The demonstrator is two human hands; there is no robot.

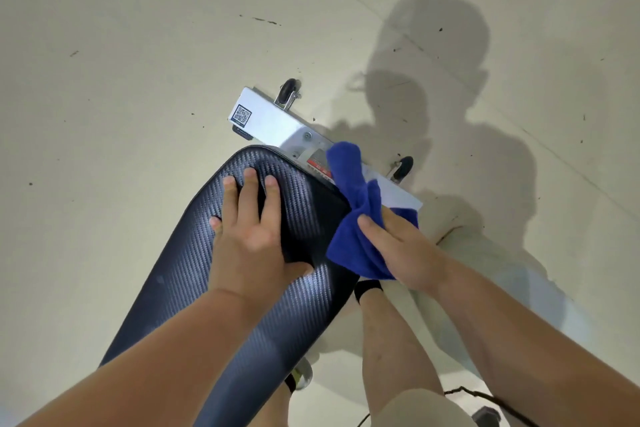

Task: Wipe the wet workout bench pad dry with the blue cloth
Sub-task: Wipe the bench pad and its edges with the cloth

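Note:
The workout bench pad [180, 274] is black with a woven carbon-fibre texture and runs from the bottom left up to the centre. My left hand [252, 236] lies flat on its far end with fingers spread, holding nothing. My right hand [401, 250] grips the bunched blue cloth [353, 215] at the pad's right edge. Part of the cloth sticks up over the metal base beyond the pad. I cannot make out wet patches on the pad.
A silver metal base bar [273, 121] with a QR sticker and two small black wheels [289, 90] sits on the pale floor past the pad. My leg with a black sock [369, 288] stands right of the bench. A black cable [485, 395] lies at the bottom right.

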